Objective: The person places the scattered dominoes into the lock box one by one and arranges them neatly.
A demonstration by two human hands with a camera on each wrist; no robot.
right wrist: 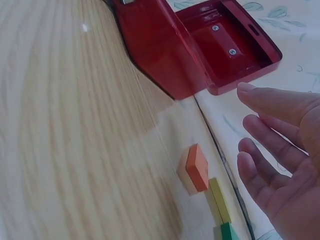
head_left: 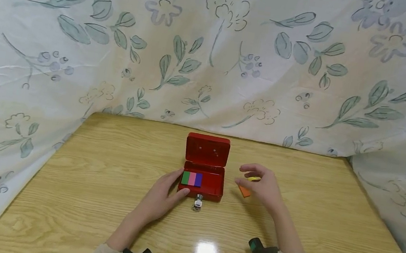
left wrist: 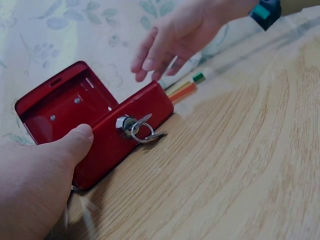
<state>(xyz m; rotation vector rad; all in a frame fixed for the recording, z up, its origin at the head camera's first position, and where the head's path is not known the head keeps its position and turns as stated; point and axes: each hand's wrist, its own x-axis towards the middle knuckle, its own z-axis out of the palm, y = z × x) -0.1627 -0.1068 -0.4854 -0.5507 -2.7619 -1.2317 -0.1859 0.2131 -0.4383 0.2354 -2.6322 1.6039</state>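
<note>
A red metal cash box (head_left: 213,182) stands on the table with its lid (head_left: 207,151) raised. My left hand (head_left: 161,194) holds its left front corner, thumb on the front rim and fingers along the left side. Inside, at the left, green (head_left: 185,178), pink (head_left: 192,179) and blue-purple (head_left: 198,180) blocks lie side by side. My right hand (head_left: 262,188) is to the right of the box, fingers apart and holding nothing. Near it on the table are an orange block (right wrist: 198,167), a yellow block (right wrist: 220,200) and a green block (right wrist: 227,232). The right hand partly hides them in the head view.
Keys on a ring (left wrist: 142,131) hang from the lock on the box's front. The wooden table (head_left: 124,150) ends at a floral cloth (head_left: 182,53) behind and at both sides. Each wrist wears a black device (head_left: 262,250).
</note>
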